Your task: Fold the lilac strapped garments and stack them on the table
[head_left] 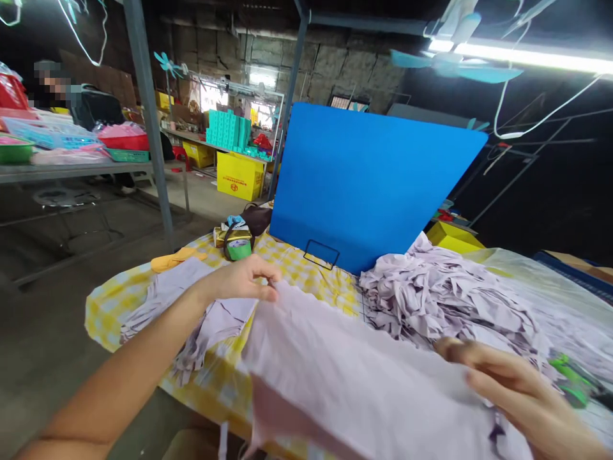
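A pale lilac piece of cloth is stretched between my two hands over the table. My left hand pinches its upper left corner between thumb and fingers. At the right, my right hand is closed on the other end of the cloth, slightly blurred. Left of the cloth lie stacked lilac cloth pieces, partly behind my left forearm. A large crumpled heap of the same cloth lies beyond my right hand.
A yellow checked tablecloth covers the table. A blue board stands upright at the back. Green tape and an orange cloth lie at the left. A green-handled tool is at the right. A person is at another table.
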{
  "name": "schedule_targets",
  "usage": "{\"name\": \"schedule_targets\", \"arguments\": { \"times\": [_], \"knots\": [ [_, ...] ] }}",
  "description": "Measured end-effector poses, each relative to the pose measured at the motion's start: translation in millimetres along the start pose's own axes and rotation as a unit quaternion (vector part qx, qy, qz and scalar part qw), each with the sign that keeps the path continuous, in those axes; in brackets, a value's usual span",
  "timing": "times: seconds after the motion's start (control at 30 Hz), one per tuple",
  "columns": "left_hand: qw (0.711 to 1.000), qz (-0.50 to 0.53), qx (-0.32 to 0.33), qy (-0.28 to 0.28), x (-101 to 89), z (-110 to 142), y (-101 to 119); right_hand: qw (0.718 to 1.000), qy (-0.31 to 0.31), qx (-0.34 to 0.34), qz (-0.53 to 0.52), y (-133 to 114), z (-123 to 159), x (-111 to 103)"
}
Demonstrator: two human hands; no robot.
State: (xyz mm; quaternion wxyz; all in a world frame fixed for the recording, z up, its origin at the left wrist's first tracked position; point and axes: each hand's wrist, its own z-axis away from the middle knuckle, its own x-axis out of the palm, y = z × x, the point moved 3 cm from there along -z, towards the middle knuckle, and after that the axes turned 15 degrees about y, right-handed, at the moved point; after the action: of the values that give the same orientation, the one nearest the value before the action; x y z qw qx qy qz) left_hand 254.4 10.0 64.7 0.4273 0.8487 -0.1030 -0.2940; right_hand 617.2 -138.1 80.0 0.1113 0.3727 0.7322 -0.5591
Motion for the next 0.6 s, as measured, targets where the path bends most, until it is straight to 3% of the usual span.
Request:
{"name": "schedule_targets", "arguments": {
  "times": [0.07,0.13,0.27,0.4,0.6],
  "knots": [
    [0.996,-0.053,-0.072,0.012,22.1,-0.2,-45.8,0.996,-0.075,0.032,0.020,19.9,-6.8,35.3],
    [0.987,-0.104,-0.116,0.031,46.1,2.5,-87.0,0.993,-0.104,0.035,0.036,48.2,-9.5,70.6],
    [0.981,-0.136,-0.137,0.031,80.8,7.5,-133.1,0.992,-0.112,0.053,0.030,107.3,-5.4,119.3],
    [0.977,-0.156,-0.142,0.047,81.6,5.8,-136.2,0.992,-0.105,0.070,0.013,124.2,-2.2,125.0],
    [0.987,-0.119,-0.083,0.065,56.3,13.1,-90.6,0.994,-0.092,0.054,0.023,74.0,5.4,92.8]
  ]
}}
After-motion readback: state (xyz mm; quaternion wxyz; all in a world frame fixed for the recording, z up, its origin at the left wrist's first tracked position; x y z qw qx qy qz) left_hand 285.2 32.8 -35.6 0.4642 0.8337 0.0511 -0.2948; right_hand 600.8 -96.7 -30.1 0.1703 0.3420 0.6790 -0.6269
